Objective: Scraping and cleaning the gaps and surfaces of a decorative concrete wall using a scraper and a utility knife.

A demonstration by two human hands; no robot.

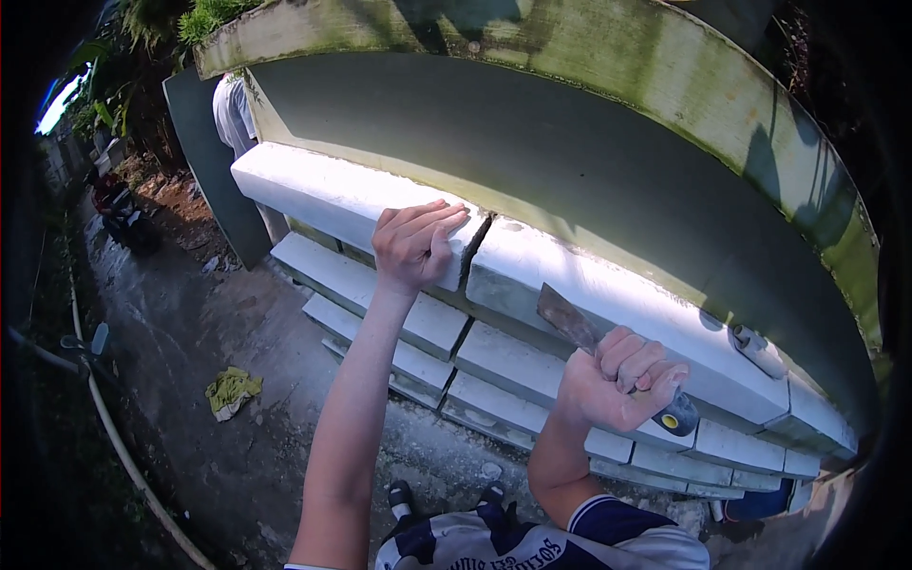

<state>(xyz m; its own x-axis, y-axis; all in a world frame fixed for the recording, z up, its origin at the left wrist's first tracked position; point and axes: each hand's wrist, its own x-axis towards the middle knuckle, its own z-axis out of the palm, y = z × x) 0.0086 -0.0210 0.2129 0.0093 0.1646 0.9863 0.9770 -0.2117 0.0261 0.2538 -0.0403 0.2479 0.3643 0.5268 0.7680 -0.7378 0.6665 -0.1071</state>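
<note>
Knife (568,318) in right hand (622,378), most of the handle (678,418) hidden

Right grip closed round the knife. Fingers cover the handle; only its dark butt, with a yellow-rimmed hole, shows at the hand's 4 o'clock. Blade points to 10–11 o'clock, in front of the right block (627,294). Contact between blade and block: cannot tell.

Left hand (413,245) at the end of the left block (313,180), fingers together, loosely bent toward 2 o'clock. Palm hidden; cannot tell whether that grip holds anything. Dark gap (477,251) between the blocks at its 3 o'clock, depth lost in shadow.

From frame centre: curved wall (570,142) at 12 to 3, much of its face in shade. Pale roll (757,351) on the right block at 3–4, kind unclear. Person (233,109) at 10, mostly hidden behind a panel (214,171). Motorbike (122,211) at 9–10, dim. Crumpled yellowish cloth (233,391) on the ground at 8. Blue object (758,502) at 4, partly covered by lower blocks (665,464).
</note>
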